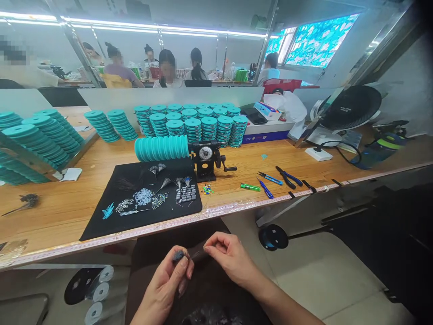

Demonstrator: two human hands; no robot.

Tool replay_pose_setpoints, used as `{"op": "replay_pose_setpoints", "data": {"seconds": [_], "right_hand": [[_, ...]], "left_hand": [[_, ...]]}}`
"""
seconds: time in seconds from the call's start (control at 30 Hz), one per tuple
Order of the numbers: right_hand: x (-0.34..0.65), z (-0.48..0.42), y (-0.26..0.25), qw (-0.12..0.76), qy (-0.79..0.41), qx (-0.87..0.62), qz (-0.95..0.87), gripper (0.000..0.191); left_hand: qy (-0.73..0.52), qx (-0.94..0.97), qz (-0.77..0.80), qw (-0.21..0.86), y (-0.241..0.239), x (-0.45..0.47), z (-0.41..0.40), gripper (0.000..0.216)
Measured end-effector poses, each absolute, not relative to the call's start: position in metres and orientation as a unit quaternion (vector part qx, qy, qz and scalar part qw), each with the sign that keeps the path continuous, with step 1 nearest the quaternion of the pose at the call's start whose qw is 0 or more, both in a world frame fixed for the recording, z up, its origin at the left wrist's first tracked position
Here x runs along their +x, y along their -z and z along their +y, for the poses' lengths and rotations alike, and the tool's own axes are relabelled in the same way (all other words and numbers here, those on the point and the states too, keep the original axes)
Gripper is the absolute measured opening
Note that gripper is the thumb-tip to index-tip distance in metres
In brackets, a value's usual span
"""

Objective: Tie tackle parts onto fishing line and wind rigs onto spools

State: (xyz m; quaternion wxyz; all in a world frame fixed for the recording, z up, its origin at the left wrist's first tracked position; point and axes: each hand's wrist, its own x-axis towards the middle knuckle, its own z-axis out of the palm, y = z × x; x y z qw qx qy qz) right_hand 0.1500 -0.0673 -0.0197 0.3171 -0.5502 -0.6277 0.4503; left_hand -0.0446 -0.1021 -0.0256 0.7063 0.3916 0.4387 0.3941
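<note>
Both my hands are below the table's front edge, over my lap. My left hand [171, 280] is closed, pinching a small dark bundle [178, 256] between thumb and fingertips. My right hand [230, 255] is closed in a pinch on a thin dark strand [200, 255] that runs from the bundle. On the table ahead lies a black mat [101, 221] with small metal parts, beads and dark tufts. A row of teal spools [161, 148] is mounted on a black winding device [207, 160] with a dial and a crank.
Stacks of teal spools [192, 122] fill the back and left of the wooden bench [67, 207]. Blue-handled pliers [288, 177], cutters [269, 178] and a green lighter [250, 187] lie to the right. A black fan [352, 108] stands far right. Several people sit beyond the partition.
</note>
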Motion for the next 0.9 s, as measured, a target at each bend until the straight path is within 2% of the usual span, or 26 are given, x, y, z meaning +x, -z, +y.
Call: {"op": "replay_pose_setpoints", "data": {"seconds": [0.07,0.13,0.27,0.4,0.9], "right_hand": [[0.152,-0.063,0.019,0.325,-0.336,-0.597,-0.652,0.014],[0.152,-0.061,0.017,0.338,-0.295,-0.605,-0.659,0.014],[0.148,-0.065,0.007,0.363,-0.446,-0.519,-0.633,0.012],[0.141,-0.070,0.006,0.343,-0.556,-0.469,-0.594,0.012],[0.138,-0.073,0.017,0.377,-0.589,-0.432,-0.569,0.016]], "left_hand": [[-0.403,0.409,0.450,0.684,0.027,-0.041,-0.103,0.029],[-0.422,0.413,0.473,0.654,0.026,-0.037,-0.104,0.030],[-0.418,0.439,0.523,0.598,0.020,-0.034,-0.105,0.032],[-0.392,0.503,0.555,0.534,0.017,-0.035,-0.104,0.032],[-0.351,0.547,0.554,0.520,0.017,-0.038,-0.101,0.032]]}}
